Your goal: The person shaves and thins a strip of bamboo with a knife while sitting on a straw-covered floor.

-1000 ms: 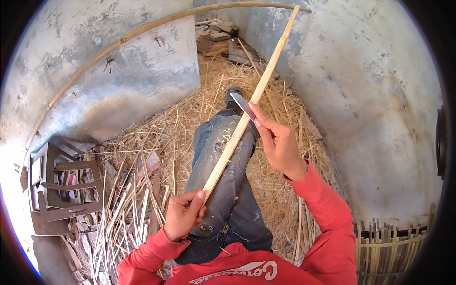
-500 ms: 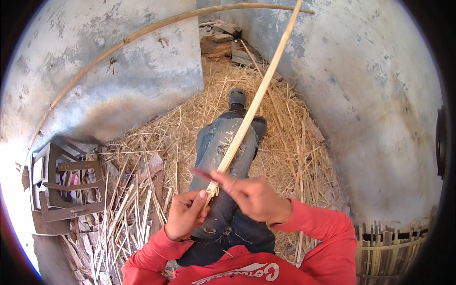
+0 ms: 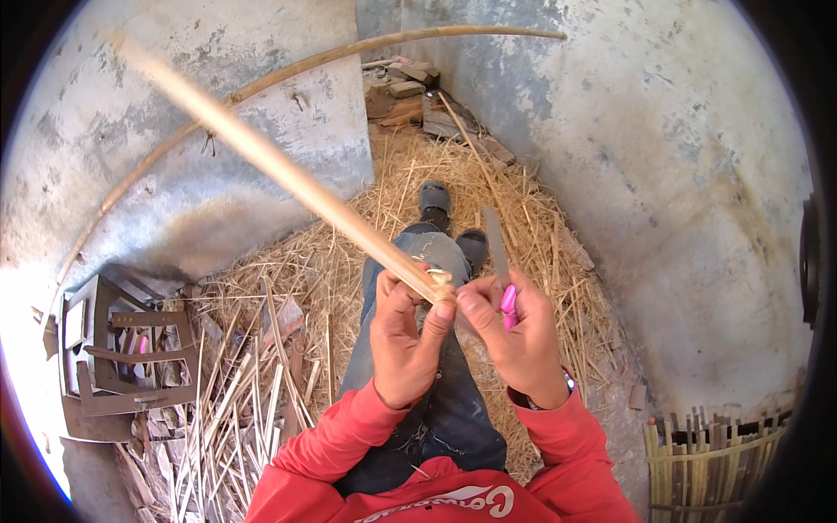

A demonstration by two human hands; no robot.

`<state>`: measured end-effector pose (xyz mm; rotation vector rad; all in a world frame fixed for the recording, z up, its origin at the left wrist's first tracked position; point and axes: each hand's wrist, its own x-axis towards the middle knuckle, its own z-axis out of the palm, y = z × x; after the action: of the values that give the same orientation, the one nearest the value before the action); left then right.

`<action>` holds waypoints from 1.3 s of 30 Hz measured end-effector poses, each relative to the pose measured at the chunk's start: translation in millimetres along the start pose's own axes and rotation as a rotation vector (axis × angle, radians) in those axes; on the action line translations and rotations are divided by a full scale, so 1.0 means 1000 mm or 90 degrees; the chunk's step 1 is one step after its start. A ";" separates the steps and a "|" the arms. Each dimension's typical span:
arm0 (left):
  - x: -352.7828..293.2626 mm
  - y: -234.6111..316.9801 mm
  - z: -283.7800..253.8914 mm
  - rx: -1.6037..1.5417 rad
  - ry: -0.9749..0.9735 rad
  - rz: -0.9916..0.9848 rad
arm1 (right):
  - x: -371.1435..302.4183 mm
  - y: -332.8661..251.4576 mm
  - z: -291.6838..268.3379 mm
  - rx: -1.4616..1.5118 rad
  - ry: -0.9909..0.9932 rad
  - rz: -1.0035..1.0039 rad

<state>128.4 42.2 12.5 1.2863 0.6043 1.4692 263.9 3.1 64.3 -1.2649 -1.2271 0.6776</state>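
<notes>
A long pale bamboo strip slants up to the left, its far part blurred by motion. My left hand is closed around the near end, thumb on top. Curled shavings cling to that end. My right hand holds a knife with a pink handle, the blade pointing up and away from the strip. Thumb and forefinger of this hand pinch close to the shavings; whether they grip them I cannot tell. Beneath lie my legs in worn jeans.
Straw-like shavings cover the floor, with split strips at the left. A metal frame stands by the left wall, a slatted basket at the lower right. A curved pole leans along the walls; bricks lie in the far corner.
The strip has swung from leaning up-right to up-left. My right hand and the knife have come off the strip to its right, and the blade now points upward. My left hand has moved right and up.
</notes>
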 end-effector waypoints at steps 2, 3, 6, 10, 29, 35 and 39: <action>-0.004 -0.006 0.000 0.013 -0.003 -0.022 | -0.002 0.014 -0.006 0.034 -0.002 0.006; -0.008 -0.005 0.002 -0.015 0.026 -0.058 | -0.002 0.014 -0.010 0.024 -0.017 0.026; -0.013 0.021 -0.014 0.219 -0.045 -0.202 | 0.003 0.014 -0.020 -0.011 -0.047 0.039; -0.005 0.089 -0.056 0.421 -0.275 -0.109 | 0.011 0.023 -0.036 -0.041 -0.042 -0.018; -0.015 0.078 -0.138 0.464 -0.313 -0.266 | 0.059 0.016 -0.071 -0.163 0.034 -0.260; -0.014 0.073 -0.091 0.536 -0.112 -0.161 | 0.028 -0.031 -0.049 -0.198 -0.205 -0.027; -0.013 0.042 -0.073 0.577 -0.174 -0.041 | 0.021 -0.015 -0.016 -0.188 -0.190 -0.123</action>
<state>44.4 34.5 21.9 2.0845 1.1789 0.9347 281.0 13.1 86.9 -1.2931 -1.7214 0.5705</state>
